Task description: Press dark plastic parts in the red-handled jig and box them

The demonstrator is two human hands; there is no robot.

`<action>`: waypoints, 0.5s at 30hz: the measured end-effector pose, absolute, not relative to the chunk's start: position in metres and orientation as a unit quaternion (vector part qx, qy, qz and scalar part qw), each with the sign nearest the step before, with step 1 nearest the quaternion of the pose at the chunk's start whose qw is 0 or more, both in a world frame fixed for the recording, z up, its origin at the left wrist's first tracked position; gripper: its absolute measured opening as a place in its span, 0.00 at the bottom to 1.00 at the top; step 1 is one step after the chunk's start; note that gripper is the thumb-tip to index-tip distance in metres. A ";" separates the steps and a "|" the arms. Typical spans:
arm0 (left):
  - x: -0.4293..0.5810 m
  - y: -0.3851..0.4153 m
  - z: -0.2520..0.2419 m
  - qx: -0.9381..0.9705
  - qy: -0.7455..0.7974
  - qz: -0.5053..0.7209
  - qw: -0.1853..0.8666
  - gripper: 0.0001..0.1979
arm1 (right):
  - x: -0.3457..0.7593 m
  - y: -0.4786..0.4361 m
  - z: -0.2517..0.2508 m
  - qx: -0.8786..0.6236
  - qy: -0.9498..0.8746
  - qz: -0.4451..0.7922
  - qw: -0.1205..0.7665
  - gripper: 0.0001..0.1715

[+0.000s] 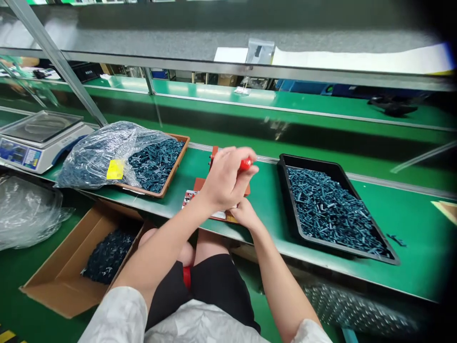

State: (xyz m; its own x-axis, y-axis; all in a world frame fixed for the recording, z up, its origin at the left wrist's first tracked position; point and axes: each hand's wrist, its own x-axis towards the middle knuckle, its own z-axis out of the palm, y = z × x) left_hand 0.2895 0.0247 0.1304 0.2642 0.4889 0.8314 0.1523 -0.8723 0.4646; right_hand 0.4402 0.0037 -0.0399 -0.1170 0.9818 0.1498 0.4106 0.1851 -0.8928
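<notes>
Green bench (272,205) separates the hands (226,178) from the black tray's edge (289,193).

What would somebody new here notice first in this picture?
Likely the left hand gripping a red handle over the middle of the green bench. Next, the black tray heaped with small dark pieces on the right, and the yellow label on the plastic bag to the left.
</notes>
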 end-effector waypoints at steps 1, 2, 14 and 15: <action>0.293 0.038 0.137 0.783 0.215 0.560 0.165 0.16 | 0.440 0.004 -0.041 -0.526 -0.659 0.362 0.398 0.12; 0.298 0.051 0.142 0.781 0.224 0.552 0.186 0.18 | 0.441 0.005 -0.043 -0.525 -0.658 0.365 0.397 0.13; 0.220 0.032 0.025 0.712 0.447 0.529 0.120 0.13 | 0.427 -0.015 -0.056 -0.528 -0.693 0.186 0.455 0.14; 0.209 0.029 0.009 0.732 0.461 0.479 0.149 0.11 | 0.426 -0.015 -0.056 -0.531 -0.697 0.190 0.443 0.15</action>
State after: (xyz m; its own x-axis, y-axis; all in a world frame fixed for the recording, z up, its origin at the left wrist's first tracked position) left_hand 0.2085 0.0289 0.0085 0.1175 0.8175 0.5638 0.5320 -0.5312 0.6594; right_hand 0.4264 -0.0148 -0.0565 -0.0433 0.9084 0.4159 0.5724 0.3637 -0.7349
